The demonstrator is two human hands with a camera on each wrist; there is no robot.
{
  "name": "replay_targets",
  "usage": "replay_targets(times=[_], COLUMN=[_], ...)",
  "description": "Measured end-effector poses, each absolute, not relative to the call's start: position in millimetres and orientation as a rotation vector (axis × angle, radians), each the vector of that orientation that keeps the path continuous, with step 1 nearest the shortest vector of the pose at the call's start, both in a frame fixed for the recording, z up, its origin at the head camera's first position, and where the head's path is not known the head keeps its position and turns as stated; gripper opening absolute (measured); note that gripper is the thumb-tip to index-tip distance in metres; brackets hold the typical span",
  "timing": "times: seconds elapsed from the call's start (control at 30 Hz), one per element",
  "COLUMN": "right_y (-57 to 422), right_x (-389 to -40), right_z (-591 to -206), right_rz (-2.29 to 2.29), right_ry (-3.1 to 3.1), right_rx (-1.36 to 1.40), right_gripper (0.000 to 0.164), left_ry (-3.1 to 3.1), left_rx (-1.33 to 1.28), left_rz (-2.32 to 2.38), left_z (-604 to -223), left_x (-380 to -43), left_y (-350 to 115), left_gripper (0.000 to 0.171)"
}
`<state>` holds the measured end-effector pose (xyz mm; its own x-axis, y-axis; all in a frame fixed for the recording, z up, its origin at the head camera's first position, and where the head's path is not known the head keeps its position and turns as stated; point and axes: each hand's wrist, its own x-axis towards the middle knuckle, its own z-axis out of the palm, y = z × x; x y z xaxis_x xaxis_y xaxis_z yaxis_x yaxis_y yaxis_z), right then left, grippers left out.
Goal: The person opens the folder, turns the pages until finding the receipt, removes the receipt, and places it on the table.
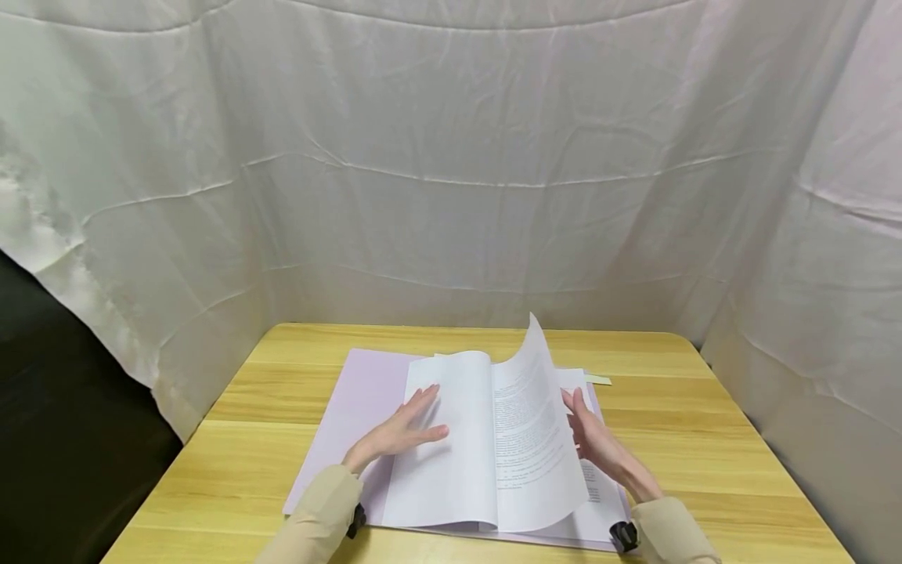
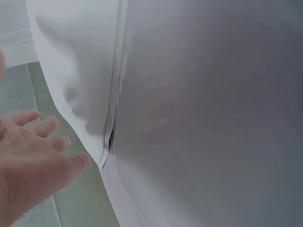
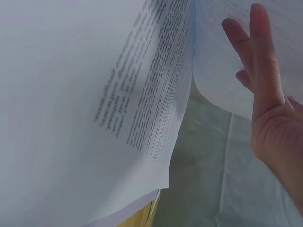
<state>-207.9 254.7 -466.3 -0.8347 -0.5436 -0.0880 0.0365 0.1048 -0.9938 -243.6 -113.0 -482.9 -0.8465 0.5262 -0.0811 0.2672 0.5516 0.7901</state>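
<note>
A lilac folder (image 1: 361, 392) lies spread open on the table, holding a stack of printed sheets. Blank white pages (image 1: 451, 470) are turned over to its left side. One printed sheet (image 1: 535, 446) stands half lifted, its far corner curling upward, above more printed pages (image 1: 597, 486) on the right. My left hand (image 1: 405, 429) is over the blank pages with fingers spread. At the lifted sheet's right edge is my right hand (image 1: 592, 435), thumb up. In the right wrist view the right hand (image 3: 267, 85) has extended fingers beside the sheet.
The wooden table (image 1: 232, 439) carries the folder near its front edge. A small pale tab (image 1: 599, 380) sticks out past the folder's right side. Grey-white curtains (image 1: 479, 196) hang behind and on both sides, with a black area (image 1: 63, 423) at the left.
</note>
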Motion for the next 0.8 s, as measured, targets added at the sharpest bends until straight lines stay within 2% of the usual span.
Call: replay_targets(times=[0.23,0.8], right_y=[246.2,225.8], right_x=[-208.2,-211.9], right_z=[-466.6,-467.3], right_rz=[-1.709,-1.618], right_ry=[2.076,2.193], right_rx=[-0.478,-0.425], right_gripper=[0.076,0.071], left_ry=[2.405,2.179], left_rx=[0.572,0.604], left_rz=[1.323,1.661], left_z=[-481.0,-478.6], left_x=[-240.7,-242.8], left_y=[-107.0,-88.2], left_gripper=[0.088,0.073])
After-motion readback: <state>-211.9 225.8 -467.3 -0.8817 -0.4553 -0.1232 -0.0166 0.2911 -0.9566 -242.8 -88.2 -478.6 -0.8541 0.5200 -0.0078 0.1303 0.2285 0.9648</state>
